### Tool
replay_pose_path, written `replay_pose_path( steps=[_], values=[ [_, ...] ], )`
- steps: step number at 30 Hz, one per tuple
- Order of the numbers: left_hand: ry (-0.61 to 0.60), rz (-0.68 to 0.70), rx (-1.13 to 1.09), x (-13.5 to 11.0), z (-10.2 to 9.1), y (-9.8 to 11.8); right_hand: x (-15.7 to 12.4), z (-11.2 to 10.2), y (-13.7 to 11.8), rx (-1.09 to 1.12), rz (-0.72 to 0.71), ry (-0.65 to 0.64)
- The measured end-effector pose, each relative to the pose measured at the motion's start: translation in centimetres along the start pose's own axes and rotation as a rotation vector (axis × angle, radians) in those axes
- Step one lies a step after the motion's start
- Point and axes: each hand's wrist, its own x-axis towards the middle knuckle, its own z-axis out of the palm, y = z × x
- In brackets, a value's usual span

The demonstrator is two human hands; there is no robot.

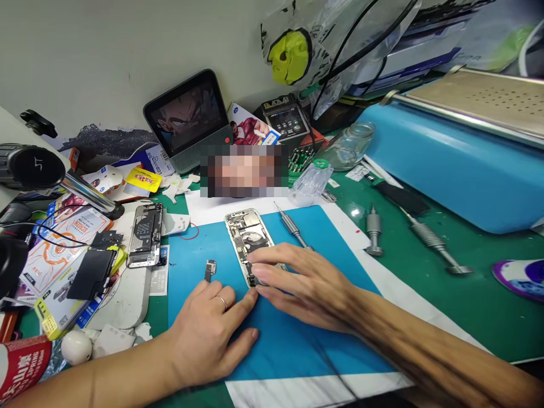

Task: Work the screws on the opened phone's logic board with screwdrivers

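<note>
An opened smartphone lies on a blue mat, its inner parts and frame exposed. My right hand reaches over its lower half with the fingers stretched out and apart, fingertips at the phone. What lies beneath those fingers is hidden. At the phone's bottom edge rests the index fingertip of my left hand, with the thumb spread away and the other fingers bent on the mat. A small dark phone part sits just beyond those bent fingers. To the right of the phone is a precision screwdriver.
A second opened phone lies at left among boxes and loose parts. A metal stand rises there. Behind are a smart display and a glass jar. More screwdrivers lie right, near a blue-covered machine.
</note>
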Motion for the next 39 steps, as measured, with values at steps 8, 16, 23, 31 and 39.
replay_pose_path(
  steps=[8, 16, 23, 31, 39],
  values=[
    [-0.003, -0.002, 0.005, 0.1, 0.0, 0.0, -0.2, 0.1, 0.2, 0.018, -0.01, -0.008],
    [-0.005, -0.004, 0.007, 0.1, 0.0, -0.1, 0.1, -0.1, 0.2, 0.029, -0.017, -0.01],
    [-0.029, 0.003, -0.003, 0.0, 0.0, -0.1, 0.0, 0.0, 0.3, 0.084, 0.014, 0.002],
    [-0.029, 0.007, 0.006, 0.0, 0.0, -0.2, -0.2, 0.1, 0.4, 0.146, 0.082, -0.013],
    [-0.024, 0.014, -0.003, -0.1, -0.1, -0.2, -0.9, 0.3, 0.2, 0.161, 0.221, 0.072]
  ],
)
